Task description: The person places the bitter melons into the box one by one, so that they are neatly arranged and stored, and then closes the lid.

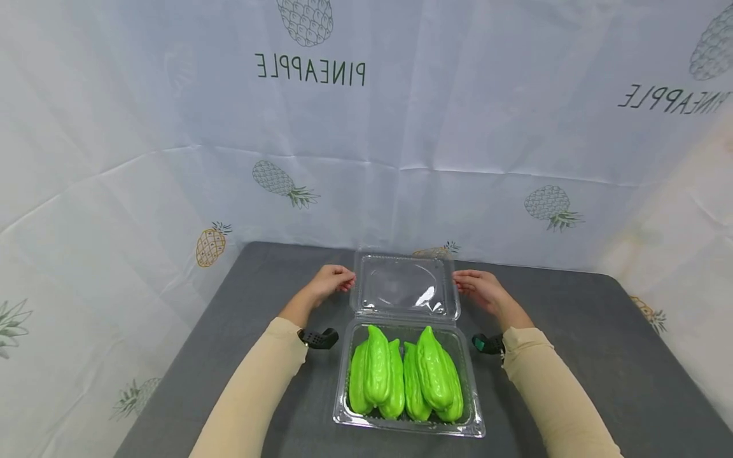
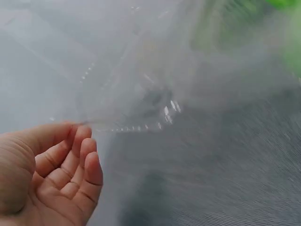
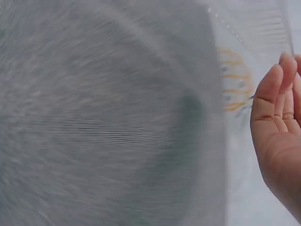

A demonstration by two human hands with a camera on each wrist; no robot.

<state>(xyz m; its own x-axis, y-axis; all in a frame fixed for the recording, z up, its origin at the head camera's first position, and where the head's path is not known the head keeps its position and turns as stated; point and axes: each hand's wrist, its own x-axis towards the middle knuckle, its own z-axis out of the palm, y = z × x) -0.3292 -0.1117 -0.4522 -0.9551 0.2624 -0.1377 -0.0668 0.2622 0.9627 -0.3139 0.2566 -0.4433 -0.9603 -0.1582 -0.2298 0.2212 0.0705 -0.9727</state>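
Note:
A clear plastic clamshell box [image 1: 478,423] stands on the table with its hinged lid [image 1: 401,286] swung back on the far side. Inside its base lie bright green, long, ribbed fruits [image 1: 433,372] with pointed tips, in two clusters side by side. My left hand [image 1: 332,280] pinches the lid's left edge between thumb and fingertips, the other fingers curled loosely, as the left wrist view shows. On the opposite side my right hand [image 1: 480,287] pinches the lid's right edge; its fingertips [image 3: 272,82] meet the clear rim in the right wrist view.
The dark grey table [image 1: 572,356] ends at the back against a white cloth [image 1: 366,203] with pineapple prints. A black wrist device [image 1: 321,338] sits on the left wrist, another [image 1: 488,344] on the right. Both forearms flank the box.

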